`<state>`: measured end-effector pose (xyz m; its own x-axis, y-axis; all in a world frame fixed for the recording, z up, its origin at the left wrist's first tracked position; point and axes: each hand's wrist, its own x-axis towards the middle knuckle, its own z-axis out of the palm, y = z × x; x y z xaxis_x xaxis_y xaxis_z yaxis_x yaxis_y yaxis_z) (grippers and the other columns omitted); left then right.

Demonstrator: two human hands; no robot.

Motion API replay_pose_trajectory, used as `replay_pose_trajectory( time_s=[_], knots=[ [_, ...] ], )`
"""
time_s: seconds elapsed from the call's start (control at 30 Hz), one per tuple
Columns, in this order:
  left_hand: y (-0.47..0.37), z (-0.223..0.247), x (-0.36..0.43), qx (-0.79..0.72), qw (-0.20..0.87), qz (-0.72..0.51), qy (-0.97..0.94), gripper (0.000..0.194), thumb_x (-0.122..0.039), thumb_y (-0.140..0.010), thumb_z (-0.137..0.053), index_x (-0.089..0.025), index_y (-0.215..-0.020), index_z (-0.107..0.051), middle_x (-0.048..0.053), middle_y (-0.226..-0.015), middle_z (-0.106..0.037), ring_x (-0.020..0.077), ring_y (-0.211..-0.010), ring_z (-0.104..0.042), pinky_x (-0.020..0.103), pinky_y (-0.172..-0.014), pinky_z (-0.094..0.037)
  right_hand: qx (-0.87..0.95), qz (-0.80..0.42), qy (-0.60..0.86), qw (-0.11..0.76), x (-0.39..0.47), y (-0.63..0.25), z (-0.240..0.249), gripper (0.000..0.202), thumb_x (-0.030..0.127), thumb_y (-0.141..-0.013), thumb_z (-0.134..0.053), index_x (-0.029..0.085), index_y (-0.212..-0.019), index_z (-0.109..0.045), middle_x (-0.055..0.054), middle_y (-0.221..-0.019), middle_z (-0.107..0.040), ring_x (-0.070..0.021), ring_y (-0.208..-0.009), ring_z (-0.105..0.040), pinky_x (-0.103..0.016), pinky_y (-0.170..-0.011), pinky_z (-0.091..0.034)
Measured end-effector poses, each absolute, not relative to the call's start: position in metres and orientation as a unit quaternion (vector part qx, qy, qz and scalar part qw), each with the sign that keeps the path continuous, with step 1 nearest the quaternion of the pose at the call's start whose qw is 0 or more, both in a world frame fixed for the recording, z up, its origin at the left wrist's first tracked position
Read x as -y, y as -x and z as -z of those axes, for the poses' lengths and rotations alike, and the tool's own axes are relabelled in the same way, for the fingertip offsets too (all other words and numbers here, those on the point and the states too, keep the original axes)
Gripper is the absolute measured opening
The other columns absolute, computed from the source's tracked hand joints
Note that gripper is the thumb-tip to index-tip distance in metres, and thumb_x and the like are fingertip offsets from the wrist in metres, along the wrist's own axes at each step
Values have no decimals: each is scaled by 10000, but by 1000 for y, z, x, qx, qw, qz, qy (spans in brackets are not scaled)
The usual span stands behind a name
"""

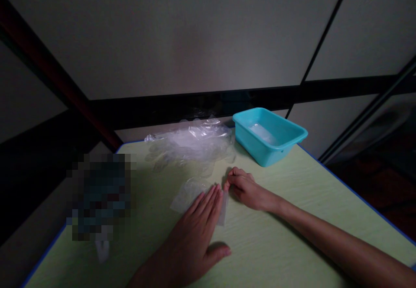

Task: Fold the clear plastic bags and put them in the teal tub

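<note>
Left hand [196, 231], its forearm cut off by the lower edge, lies flat and wide, partly hiding a clear film [186, 197] on the desk [266, 257]. Right hand [245, 188] pinches the film's edge at two o'clock, contact hard to make out. Beyond the film: crumpled plastic [195, 143], indistinct, at twelve; tub [248, 143], between one and two; pixelated object [102, 192], unidentifiable, at nine.
</note>
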<state>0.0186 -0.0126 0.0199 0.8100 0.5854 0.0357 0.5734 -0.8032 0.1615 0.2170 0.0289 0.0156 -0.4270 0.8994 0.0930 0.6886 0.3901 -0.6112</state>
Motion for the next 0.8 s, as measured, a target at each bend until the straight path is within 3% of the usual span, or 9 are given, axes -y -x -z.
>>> replay_pose_trajectory(
  time_s=[0.53, 0.8],
  knots=[
    [-20, -21, 11, -300, 78, -27, -950, 924, -419, -778, -536, -116, -1386, 90, 127, -1465, -46, 256, -1329, -49, 417, -1068, -143, 804, -265, 486, 218, -32, -218, -17, 247, -20, -686, -407, 159, -696, -577, -44, -855, -494, -202, -901, -452, -356, -745, -303],
    [-19, -20, 11, -307, 85, -35, -947, 843, -408, -774, -550, -141, -1397, -50, 106, -1466, -94, 257, -1328, -71, 416, -1073, -147, 816, -281, 400, 307, -27, -233, -23, 239, -50, -685, -402, 162, -708, -509, -15, -749, -464, -128, -692, -465, -239, -624, -384]
  ],
)
